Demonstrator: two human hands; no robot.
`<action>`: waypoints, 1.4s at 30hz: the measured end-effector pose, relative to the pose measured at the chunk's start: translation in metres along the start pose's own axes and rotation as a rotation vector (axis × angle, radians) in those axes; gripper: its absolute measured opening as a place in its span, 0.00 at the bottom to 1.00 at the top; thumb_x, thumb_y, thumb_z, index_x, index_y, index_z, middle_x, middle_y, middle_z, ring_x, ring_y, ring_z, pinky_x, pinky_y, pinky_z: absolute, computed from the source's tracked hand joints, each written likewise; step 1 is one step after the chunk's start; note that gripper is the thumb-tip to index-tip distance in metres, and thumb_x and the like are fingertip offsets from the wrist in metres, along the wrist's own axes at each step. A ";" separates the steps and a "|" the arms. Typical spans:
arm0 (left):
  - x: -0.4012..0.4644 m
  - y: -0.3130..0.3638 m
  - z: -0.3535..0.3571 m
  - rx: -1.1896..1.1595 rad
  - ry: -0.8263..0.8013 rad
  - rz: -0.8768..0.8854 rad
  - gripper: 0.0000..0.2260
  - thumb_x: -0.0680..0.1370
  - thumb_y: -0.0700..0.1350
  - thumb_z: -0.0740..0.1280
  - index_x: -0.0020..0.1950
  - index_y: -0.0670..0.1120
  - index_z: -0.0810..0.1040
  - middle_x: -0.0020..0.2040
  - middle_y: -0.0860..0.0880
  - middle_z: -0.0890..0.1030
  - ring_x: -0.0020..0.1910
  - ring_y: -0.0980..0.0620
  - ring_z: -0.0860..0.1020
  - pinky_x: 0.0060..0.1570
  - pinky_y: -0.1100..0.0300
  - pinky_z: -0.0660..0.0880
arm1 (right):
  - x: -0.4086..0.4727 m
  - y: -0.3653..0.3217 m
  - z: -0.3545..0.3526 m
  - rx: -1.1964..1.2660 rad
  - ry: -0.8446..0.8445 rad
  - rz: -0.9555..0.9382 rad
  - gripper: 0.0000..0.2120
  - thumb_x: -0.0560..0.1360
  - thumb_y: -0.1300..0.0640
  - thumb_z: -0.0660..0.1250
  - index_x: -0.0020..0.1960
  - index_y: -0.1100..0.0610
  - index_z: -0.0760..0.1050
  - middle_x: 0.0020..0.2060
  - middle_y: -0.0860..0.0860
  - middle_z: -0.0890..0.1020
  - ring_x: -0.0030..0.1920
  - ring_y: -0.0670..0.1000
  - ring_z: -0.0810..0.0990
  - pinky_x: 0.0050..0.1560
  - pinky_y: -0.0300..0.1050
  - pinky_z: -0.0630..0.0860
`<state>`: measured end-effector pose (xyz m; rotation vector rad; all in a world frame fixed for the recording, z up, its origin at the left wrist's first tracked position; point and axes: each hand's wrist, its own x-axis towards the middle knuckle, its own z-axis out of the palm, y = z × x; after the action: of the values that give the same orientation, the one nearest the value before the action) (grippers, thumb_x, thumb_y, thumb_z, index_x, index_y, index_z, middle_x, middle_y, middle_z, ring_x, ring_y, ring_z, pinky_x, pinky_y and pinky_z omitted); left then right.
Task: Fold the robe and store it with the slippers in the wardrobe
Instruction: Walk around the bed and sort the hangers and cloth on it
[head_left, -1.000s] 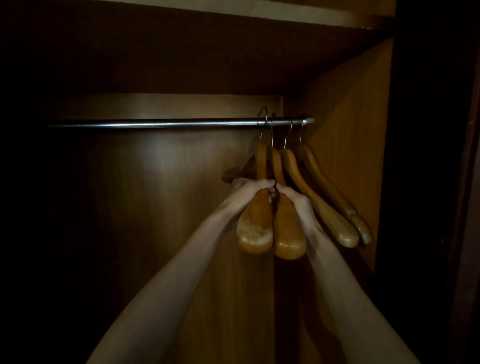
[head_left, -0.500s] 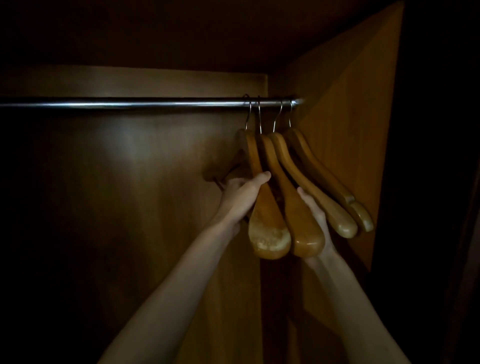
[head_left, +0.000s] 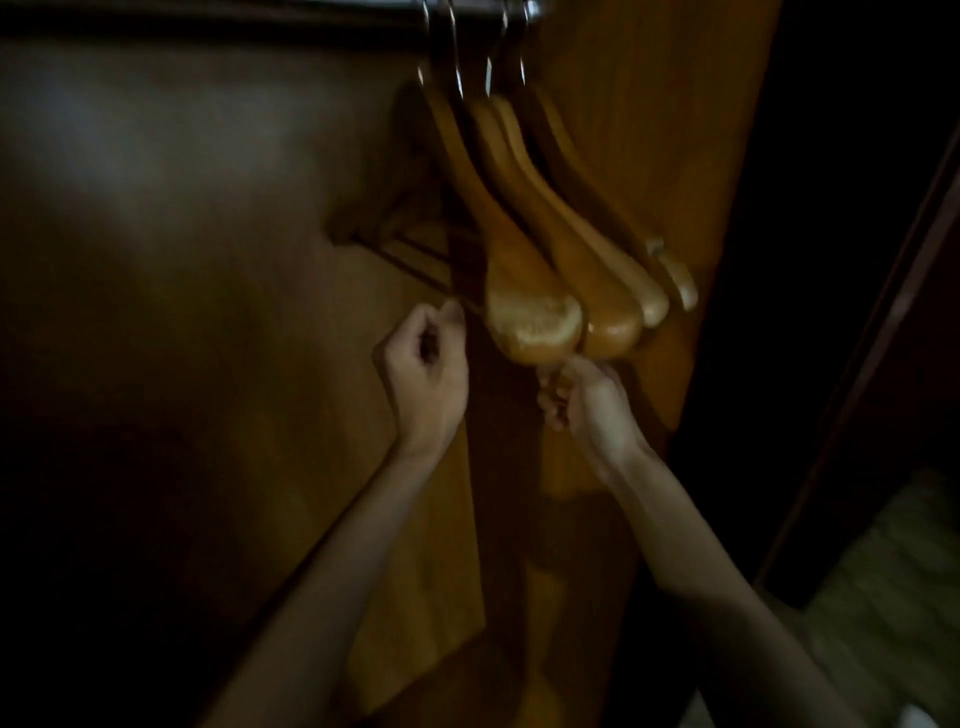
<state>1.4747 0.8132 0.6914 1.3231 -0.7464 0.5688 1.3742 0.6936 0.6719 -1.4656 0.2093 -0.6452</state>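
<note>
A dim, blurred view into a dark brown wooden wardrobe (head_left: 208, 260), seen from the wearer's head. Four glossy honey-coloured wooden hangers (head_left: 535, 322) hang close together by thin metal hooks from a silver metal rail (head_left: 467, 8) at the top edge, bunched against the wardrobe's orange-brown right side wall (head_left: 675, 130). Their rounded shoulder ends point down toward the viewer; the two nearest are broad and catch the light, the two behind are slimmer and partly hidden.

Two bare forearms reach up from the bottom of the view. The left hand (head_left: 426, 374) hovers just left of the nearest hanger end, its fingers loosely curled with nothing visible between them. The right hand (head_left: 587, 400) sits directly below the two nearest hanger ends, fingers bent; blur makes it impossible to say whether it grips anything or touches the wood.

The wardrobe fills most of the view. No robe or slippers can be made out. At lower right, outside the wardrobe, lies a patch of pale greenish textured fabric (head_left: 883, 587).
</note>
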 end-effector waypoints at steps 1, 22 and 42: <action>-0.021 -0.015 -0.002 -0.004 -0.054 -0.050 0.19 0.83 0.43 0.63 0.32 0.48 0.64 0.27 0.53 0.61 0.25 0.53 0.59 0.27 0.60 0.59 | -0.005 0.011 -0.005 -0.063 0.026 0.051 0.11 0.82 0.52 0.59 0.51 0.55 0.79 0.38 0.50 0.74 0.33 0.48 0.71 0.32 0.41 0.67; -0.537 -0.106 -0.007 0.510 -2.183 -0.863 0.10 0.80 0.41 0.66 0.40 0.41 0.81 0.32 0.48 0.80 0.26 0.53 0.75 0.23 0.67 0.70 | -0.483 0.332 -0.125 0.103 0.946 1.264 0.07 0.79 0.57 0.67 0.51 0.60 0.81 0.34 0.54 0.81 0.32 0.52 0.78 0.36 0.42 0.76; -0.891 0.278 -0.009 0.486 -2.870 0.037 0.08 0.81 0.38 0.64 0.45 0.40 0.81 0.36 0.45 0.79 0.23 0.55 0.74 0.20 0.67 0.67 | -0.997 0.250 -0.010 0.833 2.102 1.128 0.12 0.80 0.60 0.63 0.58 0.66 0.78 0.37 0.56 0.78 0.30 0.50 0.74 0.25 0.40 0.70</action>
<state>0.6917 0.9089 0.1925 1.7561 -2.7890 -1.9984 0.6248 1.1986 0.1820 0.7074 1.8794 -0.8416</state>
